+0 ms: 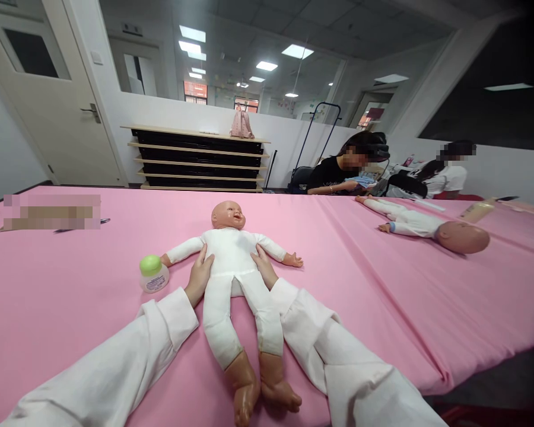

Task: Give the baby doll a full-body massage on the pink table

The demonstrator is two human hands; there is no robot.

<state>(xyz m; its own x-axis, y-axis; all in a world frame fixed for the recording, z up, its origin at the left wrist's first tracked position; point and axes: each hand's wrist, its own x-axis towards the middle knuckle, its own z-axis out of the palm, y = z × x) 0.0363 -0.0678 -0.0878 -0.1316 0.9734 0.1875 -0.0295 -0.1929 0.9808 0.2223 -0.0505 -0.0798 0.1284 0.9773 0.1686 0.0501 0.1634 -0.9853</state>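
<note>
Doll: a baby doll (232, 255) in a white cloth body lies face up near the middle of the pink bench (71, 284), head toward 12 o'clock, feet toward 6 o'clock, arms spread.
Left hand: the left hand (199, 277) lies against the doll's flank at about 9 o'clock of the torso; its grip is flat and apart, pressing the side, not clamped round anything.
Right hand: the right hand (264, 268) mirrors it at 3 o'clock of the torso, fingers apart and laid along the cloth.
Bottle: a small bottle with a green cap (153, 274) stands upright just beside the left wrist, at 9 o'clock of the doll, near the doll's outstretched hand.
Risk, bottle: the loose left sleeve could likely knock it over on any sideways sweep.
Risk, doll: held only by open palms, the soft body may slip or sag if lifted.
Further off: a second doll (427, 228) lies at 2 o'clock, with two seated people beyond it.
</note>
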